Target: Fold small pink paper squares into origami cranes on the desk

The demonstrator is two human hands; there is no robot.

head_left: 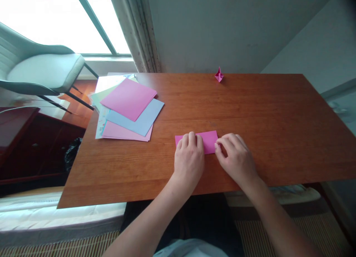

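A folded sheet of bright pink paper [210,141] lies flat on the wooden table in front of me, longer side to side than front to back. My left hand [190,153] rests over its left part with bent fingers, pressing it down and covering much of that half. At the right end of the sheet, my right hand [236,155] has thumb and forefinger closed together on the edge. A small folded pink paper figure [219,76] with a pointed top stands at the table's far edge.
Pink sheets [129,98], a light blue sheet [148,116] and paler pink sheets [128,131] lie overlapped at the left of the table [267,119]. Beyond are a chair [41,69], a window and a curtain [136,30]. A wall runs behind the table.
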